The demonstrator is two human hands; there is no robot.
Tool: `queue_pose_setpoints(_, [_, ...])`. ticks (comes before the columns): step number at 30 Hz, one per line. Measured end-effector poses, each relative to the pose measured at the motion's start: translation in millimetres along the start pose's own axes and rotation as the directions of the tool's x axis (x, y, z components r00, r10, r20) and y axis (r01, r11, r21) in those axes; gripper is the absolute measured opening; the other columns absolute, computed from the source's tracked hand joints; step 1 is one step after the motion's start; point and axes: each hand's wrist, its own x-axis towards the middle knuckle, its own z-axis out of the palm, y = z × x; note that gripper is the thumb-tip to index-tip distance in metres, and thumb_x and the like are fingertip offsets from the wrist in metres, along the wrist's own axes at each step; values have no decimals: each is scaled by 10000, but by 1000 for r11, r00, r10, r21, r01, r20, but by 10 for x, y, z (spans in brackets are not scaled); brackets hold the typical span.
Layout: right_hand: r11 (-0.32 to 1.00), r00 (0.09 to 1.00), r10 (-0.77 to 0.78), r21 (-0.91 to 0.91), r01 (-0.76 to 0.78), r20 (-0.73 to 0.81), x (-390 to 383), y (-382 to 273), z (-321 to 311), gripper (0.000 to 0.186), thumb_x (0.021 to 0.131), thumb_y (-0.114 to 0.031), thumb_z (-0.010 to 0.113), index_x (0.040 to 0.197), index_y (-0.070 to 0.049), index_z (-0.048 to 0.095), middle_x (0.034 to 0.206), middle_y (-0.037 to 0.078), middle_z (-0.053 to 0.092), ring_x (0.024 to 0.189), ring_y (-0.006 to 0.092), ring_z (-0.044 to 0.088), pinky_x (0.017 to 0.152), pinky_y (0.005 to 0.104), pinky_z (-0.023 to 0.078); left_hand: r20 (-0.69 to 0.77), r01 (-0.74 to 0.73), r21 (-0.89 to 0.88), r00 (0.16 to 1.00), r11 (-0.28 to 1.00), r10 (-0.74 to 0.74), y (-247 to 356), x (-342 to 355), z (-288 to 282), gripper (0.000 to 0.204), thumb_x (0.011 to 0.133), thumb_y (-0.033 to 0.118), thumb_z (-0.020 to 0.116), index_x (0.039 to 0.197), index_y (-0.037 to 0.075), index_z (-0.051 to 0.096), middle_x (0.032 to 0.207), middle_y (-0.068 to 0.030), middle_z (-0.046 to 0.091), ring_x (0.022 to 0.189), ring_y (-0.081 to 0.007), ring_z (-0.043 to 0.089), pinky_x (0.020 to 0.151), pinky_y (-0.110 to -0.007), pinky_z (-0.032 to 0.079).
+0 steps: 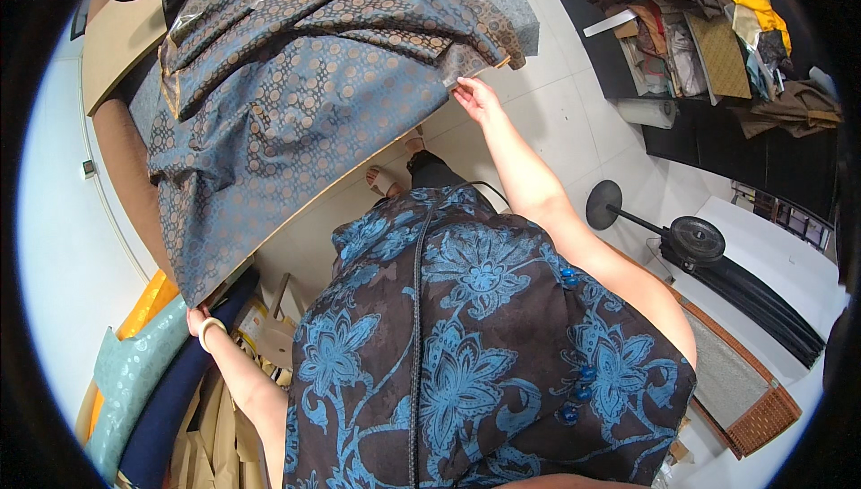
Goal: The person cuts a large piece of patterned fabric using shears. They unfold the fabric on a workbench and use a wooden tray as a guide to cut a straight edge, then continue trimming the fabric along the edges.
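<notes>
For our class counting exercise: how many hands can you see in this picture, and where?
2: the left hand at the lower-left corner of the patterned cloth, and the right hand farther right along its edge. No other hand shows.

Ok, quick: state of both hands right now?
Left hand: closed, holding a corner of the patterned fabric.
Right hand: closed, pinching the same fabric's edge.

Lower left: we've got a teal fabric roll (134, 377) right beside a navy one (157, 422)
Black table (735, 148): we see a pretty messy heap of scraps (682, 40)
Right side: we spot a black pole (639, 221) with a round disc (604, 205) at each end
</notes>
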Motion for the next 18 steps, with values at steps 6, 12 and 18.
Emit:
queue_pose_setpoints(6, [1000,1000,-3,-11,3,5,16,59,-45,91,875,-61,733,887,-73,643,917,49,703,876,173,676,879,349,557,262,-416,656,908,629,327,77,-405,171,649,777,-45,630,1390,30,429,1180,-216,615,1004,-375,638,914,-456,533])
queue_pose_setpoints(12, [998,1000,1,-57,0,6,-178,-83,62,101,878,-74,738,934,-71,654,926,34,701,876,155,674,866,334,559,562,-916,282,399,286,724,168,-3187,1655,538,751,73,749,1256,-8,580,1179,-186,635,1122,-309,613,1013,-429,470])
queue_pose_setpoints(18, [981,978,158,-131,-140,135,-3,-227,-161,175,925,-116,698,1071,-75,610,1082,78,685,1049,218,662,958,384,545,862,246,507,-129,826,-491,-555,-5640,3374,244,967,190,623,1135,17,664,1053,-114,720,943,-204,700,818,-319,568])
